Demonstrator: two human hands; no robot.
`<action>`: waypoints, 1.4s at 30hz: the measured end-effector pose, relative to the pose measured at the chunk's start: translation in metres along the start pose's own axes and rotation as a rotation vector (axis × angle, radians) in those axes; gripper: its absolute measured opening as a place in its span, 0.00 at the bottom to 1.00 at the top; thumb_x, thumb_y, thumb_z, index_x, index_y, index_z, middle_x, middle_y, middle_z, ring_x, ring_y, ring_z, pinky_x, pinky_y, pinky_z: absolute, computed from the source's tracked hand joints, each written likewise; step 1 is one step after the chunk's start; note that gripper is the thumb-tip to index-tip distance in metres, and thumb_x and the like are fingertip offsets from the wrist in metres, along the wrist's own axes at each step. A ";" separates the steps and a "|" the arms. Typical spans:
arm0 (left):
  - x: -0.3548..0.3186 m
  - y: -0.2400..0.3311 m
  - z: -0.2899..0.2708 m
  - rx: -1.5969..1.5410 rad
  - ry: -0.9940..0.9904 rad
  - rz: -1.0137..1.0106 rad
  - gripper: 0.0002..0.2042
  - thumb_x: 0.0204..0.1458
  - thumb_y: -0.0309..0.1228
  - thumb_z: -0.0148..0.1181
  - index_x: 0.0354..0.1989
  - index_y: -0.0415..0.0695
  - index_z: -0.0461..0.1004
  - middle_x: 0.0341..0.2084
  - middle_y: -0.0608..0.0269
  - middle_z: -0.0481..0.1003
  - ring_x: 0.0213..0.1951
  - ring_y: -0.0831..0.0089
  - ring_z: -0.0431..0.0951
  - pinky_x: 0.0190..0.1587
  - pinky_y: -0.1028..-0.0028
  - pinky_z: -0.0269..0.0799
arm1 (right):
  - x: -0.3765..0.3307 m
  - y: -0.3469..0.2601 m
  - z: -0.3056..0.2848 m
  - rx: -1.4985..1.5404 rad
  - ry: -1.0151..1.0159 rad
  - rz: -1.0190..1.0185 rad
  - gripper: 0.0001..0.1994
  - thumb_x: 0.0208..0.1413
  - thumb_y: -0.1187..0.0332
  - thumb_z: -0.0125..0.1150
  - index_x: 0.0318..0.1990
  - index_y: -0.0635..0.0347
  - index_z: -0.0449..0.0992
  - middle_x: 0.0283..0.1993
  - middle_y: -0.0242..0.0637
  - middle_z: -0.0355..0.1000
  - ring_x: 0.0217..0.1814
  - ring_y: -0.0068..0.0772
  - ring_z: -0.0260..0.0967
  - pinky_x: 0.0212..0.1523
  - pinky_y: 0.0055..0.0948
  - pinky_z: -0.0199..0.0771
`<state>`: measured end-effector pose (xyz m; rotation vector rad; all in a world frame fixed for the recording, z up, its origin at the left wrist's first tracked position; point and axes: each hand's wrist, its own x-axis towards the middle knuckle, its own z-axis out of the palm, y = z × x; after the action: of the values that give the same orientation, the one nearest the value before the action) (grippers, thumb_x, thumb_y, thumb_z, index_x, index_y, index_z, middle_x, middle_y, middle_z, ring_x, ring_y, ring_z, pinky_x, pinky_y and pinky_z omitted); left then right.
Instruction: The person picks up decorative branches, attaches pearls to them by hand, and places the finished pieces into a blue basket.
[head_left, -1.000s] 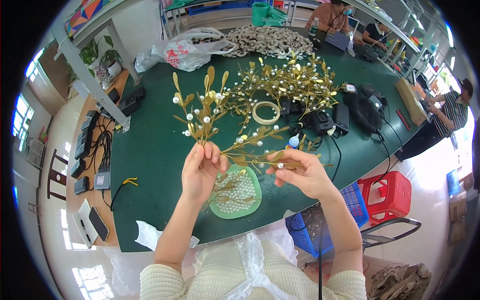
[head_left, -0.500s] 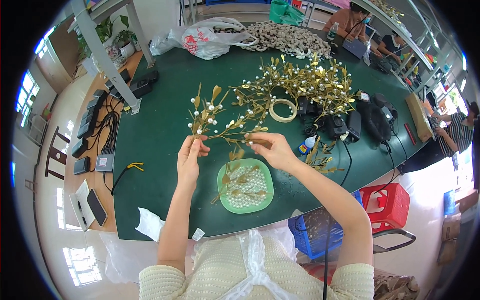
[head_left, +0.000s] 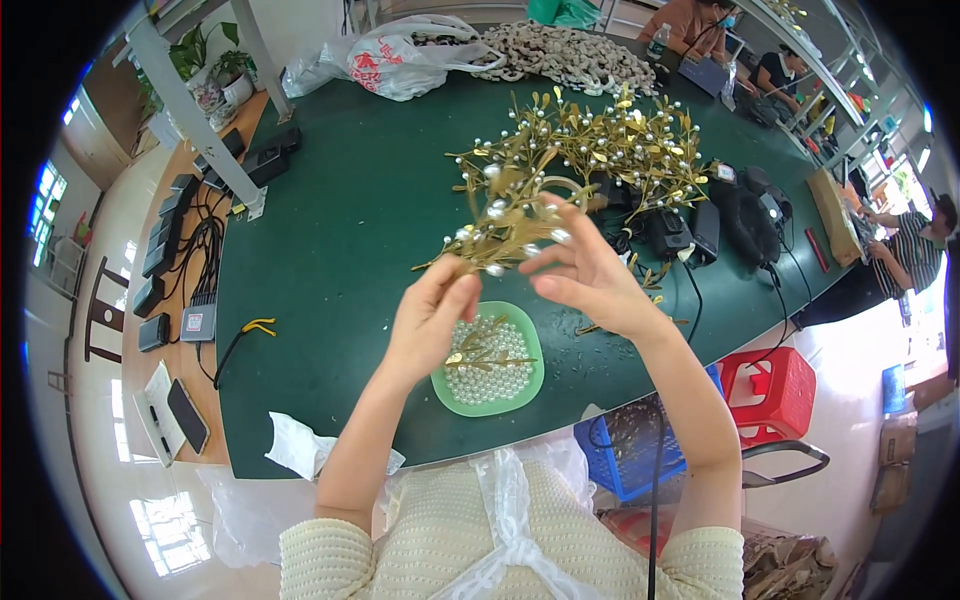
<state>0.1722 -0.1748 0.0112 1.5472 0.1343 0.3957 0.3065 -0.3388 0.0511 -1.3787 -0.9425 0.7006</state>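
My left hand (head_left: pixel 436 310) is closed, its thumb and fingers pinching the stems of a gold-leaf spray with white pearl beads (head_left: pixel 497 225). The spray is blurred by motion and stands up over the table. Close against its right side is my right hand (head_left: pixel 605 280), fingers apart and curved; I see nothing gripped in it. Below both hands sits a light green bowl (head_left: pixel 538 380) of loose white pearls (head_left: pixel 490 388), with several bare gold sprigs (head_left: pixel 490 358) lying across them. Beyond the spray, a pile of pearl-beaded gold sprays (head_left: pixel 630 145) covers part of the table.
A tape roll (head_left: pixel 572 187), partly hidden, lies by the pile. Black adapters (head_left: pixel 665 235) and cables are to its right. At the back are a white plastic bag (head_left: pixel 395 62) and a heap of greyish pieces (head_left: pixel 570 58). Crumpled white paper (head_left: pixel 297 447) lies near the front edge.
My left hand has moved right with its spray, over the bowl. My right hand has let go of the stem it pinched and spread its fingers, shifting right and upward.
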 end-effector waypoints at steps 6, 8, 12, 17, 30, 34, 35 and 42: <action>0.020 0.030 0.039 0.592 -0.227 0.192 0.07 0.52 0.30 0.50 0.33 0.39 0.66 0.24 0.51 0.71 0.28 0.53 0.71 0.31 0.62 0.66 | -0.030 -0.006 -0.005 0.522 0.166 -0.141 0.41 0.46 0.70 0.66 0.64 0.51 0.44 0.53 0.45 0.64 0.53 0.38 0.66 0.52 0.35 0.68; 0.025 0.036 0.046 0.633 -0.331 0.303 0.08 0.53 0.32 0.50 0.33 0.40 0.67 0.25 0.53 0.70 0.31 0.55 0.71 0.33 0.62 0.66 | -0.042 -0.014 -0.002 0.453 0.330 -0.150 0.35 0.48 0.72 0.62 0.62 0.54 0.48 0.49 0.44 0.67 0.51 0.37 0.67 0.50 0.35 0.69; 0.048 0.043 0.046 0.786 -0.502 0.288 0.22 0.44 0.42 0.61 0.46 0.43 0.69 0.40 0.55 0.67 0.44 0.59 0.67 0.46 0.66 0.64 | -0.082 -0.016 -0.023 0.461 0.589 -0.240 0.25 0.49 0.72 0.55 0.56 0.60 0.57 0.49 0.49 0.67 0.46 0.36 0.69 0.44 0.35 0.73; 0.094 0.001 0.024 1.142 -0.461 0.392 0.20 0.38 0.35 0.65 0.43 0.47 0.72 0.43 0.57 0.67 0.49 0.59 0.64 0.50 0.65 0.62 | -0.196 0.008 -0.078 0.092 1.057 -0.369 0.27 0.53 0.67 0.53 0.61 0.60 0.54 0.53 0.46 0.63 0.56 0.37 0.61 0.51 0.36 0.66; 0.115 -0.056 0.092 2.123 -0.786 0.717 0.05 0.43 0.30 0.54 0.24 0.50 0.77 0.26 0.70 0.73 0.37 0.72 0.71 0.43 0.69 0.59 | -0.426 0.220 -0.148 0.259 1.875 0.459 0.19 0.45 0.58 0.66 0.41 0.51 0.67 0.34 0.28 0.69 0.29 0.20 0.66 0.24 0.19 0.68; 0.120 -0.054 0.079 2.178 -0.648 0.490 0.05 0.41 0.29 0.57 0.29 0.49 0.76 0.26 0.67 0.73 0.37 0.70 0.73 0.41 0.68 0.60 | -0.426 0.245 -0.159 0.063 1.788 0.680 0.37 0.41 0.55 0.69 0.56 0.58 0.58 0.35 0.31 0.68 0.29 0.20 0.65 0.25 0.18 0.64; 0.123 -0.054 0.071 2.173 -0.666 0.460 0.06 0.41 0.29 0.57 0.29 0.49 0.76 0.26 0.67 0.73 0.37 0.69 0.73 0.41 0.67 0.60 | -0.428 0.246 -0.169 0.022 1.812 0.742 0.34 0.44 0.59 0.67 0.57 0.60 0.57 0.35 0.32 0.67 0.29 0.19 0.65 0.24 0.17 0.63; 0.116 -0.048 0.026 2.198 -0.624 0.331 0.04 0.41 0.28 0.57 0.28 0.49 0.74 0.26 0.66 0.72 0.33 0.72 0.75 0.37 0.72 0.64 | -0.264 0.091 -0.190 -0.558 1.538 -0.036 0.12 0.52 0.71 0.57 0.45 0.61 0.72 0.37 0.33 0.71 0.37 0.22 0.68 0.35 0.18 0.69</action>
<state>0.2968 -0.1596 -0.0168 3.7924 -0.3400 -0.2452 0.3556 -0.6513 -0.0664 -1.8050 0.1367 -0.7422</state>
